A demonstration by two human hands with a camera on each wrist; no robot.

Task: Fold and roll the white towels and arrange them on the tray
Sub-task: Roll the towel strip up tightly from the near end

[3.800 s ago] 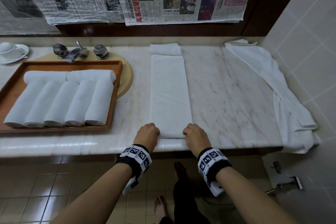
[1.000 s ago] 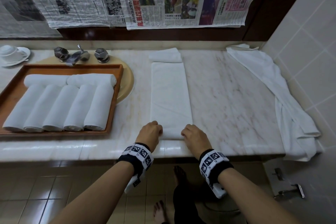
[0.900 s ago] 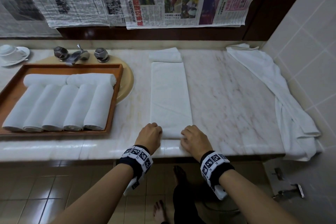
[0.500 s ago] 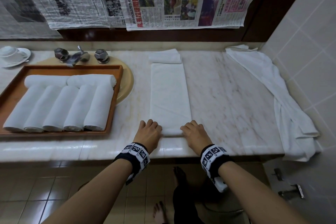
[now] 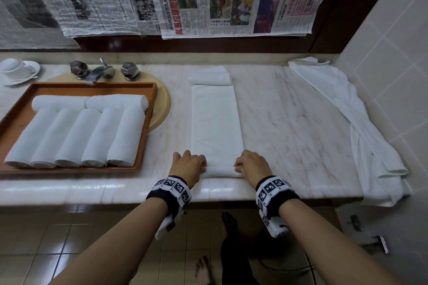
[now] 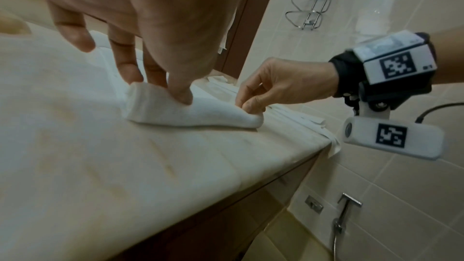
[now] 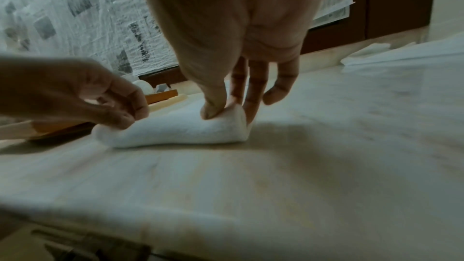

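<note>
— Where are you standing?
— You are in a bathroom. At the upper left you see the faucet (image 5: 100, 72) above the sink (image 5: 162, 109), a marble counter (image 5: 289, 122), tiled wall (image 5: 389, 41), and a bidet sprayer (image 6: 339, 223) at lower right.

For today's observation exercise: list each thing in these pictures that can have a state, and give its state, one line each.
folded towel: flat on the counter, near end rolled up
left hand: pinches the roll's left end
right hand: pinches the roll's right end
tray: holds seven rolled towels
rolled towels: five side by side, two laid across behind
small towel: folded, unrolled
large cloth: spread loosely, draped over the counter edge
</note>
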